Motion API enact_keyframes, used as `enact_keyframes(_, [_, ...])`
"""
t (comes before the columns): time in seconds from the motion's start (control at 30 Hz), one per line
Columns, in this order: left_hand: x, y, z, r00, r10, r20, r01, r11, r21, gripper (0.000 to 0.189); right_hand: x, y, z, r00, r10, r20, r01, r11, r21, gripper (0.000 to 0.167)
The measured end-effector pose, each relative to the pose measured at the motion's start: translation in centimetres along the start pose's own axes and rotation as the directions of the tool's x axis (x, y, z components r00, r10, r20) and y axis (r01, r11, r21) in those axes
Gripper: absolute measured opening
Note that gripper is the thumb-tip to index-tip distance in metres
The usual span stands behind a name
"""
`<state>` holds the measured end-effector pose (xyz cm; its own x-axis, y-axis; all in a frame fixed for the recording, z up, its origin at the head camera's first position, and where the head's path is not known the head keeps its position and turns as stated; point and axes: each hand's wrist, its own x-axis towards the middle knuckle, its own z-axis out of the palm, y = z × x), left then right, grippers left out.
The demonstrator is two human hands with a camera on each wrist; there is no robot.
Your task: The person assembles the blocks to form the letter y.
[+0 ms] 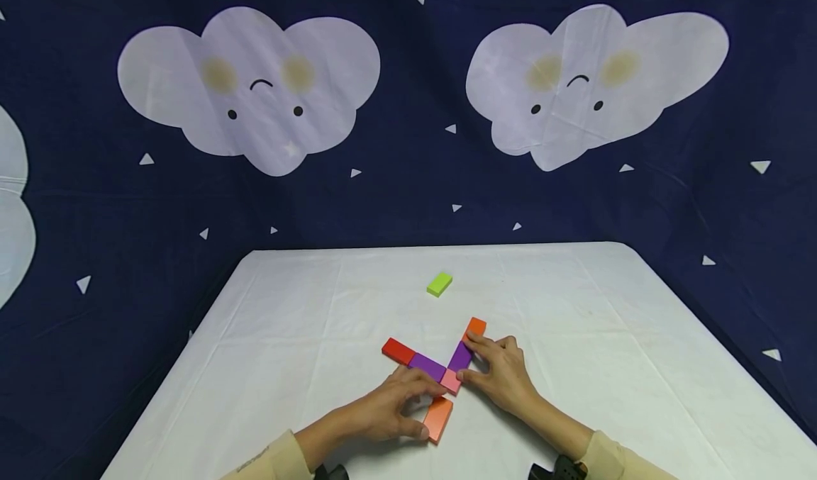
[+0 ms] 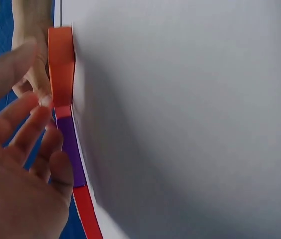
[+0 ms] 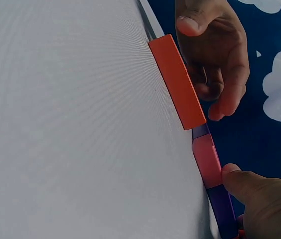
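Dark blue cloth [image 1: 415, 196] with printed clouds and small pale triangles hangs behind everything, well beyond the pink block [image 1: 450, 382]. White tablecloth [image 1: 287, 324] spreads beneath and around that block. The right hand [image 1: 504, 374] lies to its right, fingers extended rather than curled, thumb against its side and index finger reaching beyond it to the bright orange block [image 1: 475, 328]. The left hand [image 1: 398, 405] arches loosely to its near left, gripping nothing; whether its thumb touches the light orange block [image 1: 438, 420] I cannot tell. That block lies just on the near side of the pink one, a narrow gap between.

A purple block [image 1: 428, 367] and then a red block [image 1: 398, 351] run off to the left; another purple block [image 1: 459, 358] leads to the bright orange one beyond. A green block [image 1: 440, 283] sits alone, farther out.

Good work here probably means bracing the pink block lightly with the right thumb, guiding the light orange block in squarely, and keeping pressure gentle so neither row skews.
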<state>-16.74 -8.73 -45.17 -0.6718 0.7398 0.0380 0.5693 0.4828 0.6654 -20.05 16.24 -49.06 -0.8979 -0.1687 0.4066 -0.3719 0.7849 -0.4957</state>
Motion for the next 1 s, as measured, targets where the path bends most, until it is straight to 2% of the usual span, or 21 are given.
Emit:
enact_keyframes(0.07, [-0.1, 0.1, 0.3, 0.998, -0.002, -0.057, 0.002, 1.0, -0.003, 0.055, 0.0, 0.0, -0.1, 1.0, 0.0, 0.0, 0.0, 1.0, 0.005, 0.061])
enact_keyframes(0.17, [-0.3, 0.3, 0.9, 0.99, -0.038, -0.132, 0.033, 0.999, -0.039, 0.055, 0.0, -0.1, -0.1, 1.0, 0.001, -0.002, -0.001, 1.0, 0.008, 0.061])
enact_keyframes(0.33, [-0.8, 0.9, 2.0, 0.97, -0.118, -0.214, 0.096, 0.989, -0.111, 0.055, 0.0, 0.0, -0.1, 1.0, 0.007, 0.0, -0.007, 1.0, 0.006, 0.062])
enact_keyframes(0.53, [-1.0, 1.3, 3.0, 0.941, -0.117, -0.316, 0.099, 0.992, -0.075, 0.054, 0.0, 0.0, -0.1, 1.0, 0.015, 0.003, -0.015, 1.0, 0.012, 0.063])
enact_keyframes(0.67, [-1.1, 1.7, 3.3, 0.932, -0.135, -0.338, 0.12, 0.991, -0.064, 0.055, 0.0, -0.1, -0.1, 1.0, 0.012, 0.0, -0.012, 1.0, 0.009, 0.063])
enact_keyframes(1.0, [-1.1, 2.0, 3.6, 0.924, -0.181, -0.338, 0.172, 0.983, -0.057, 0.049, 0.0, -0.1, -0.1, 1.0, 0.02, 0.008, -0.02, 1.0, 0.012, 0.063])
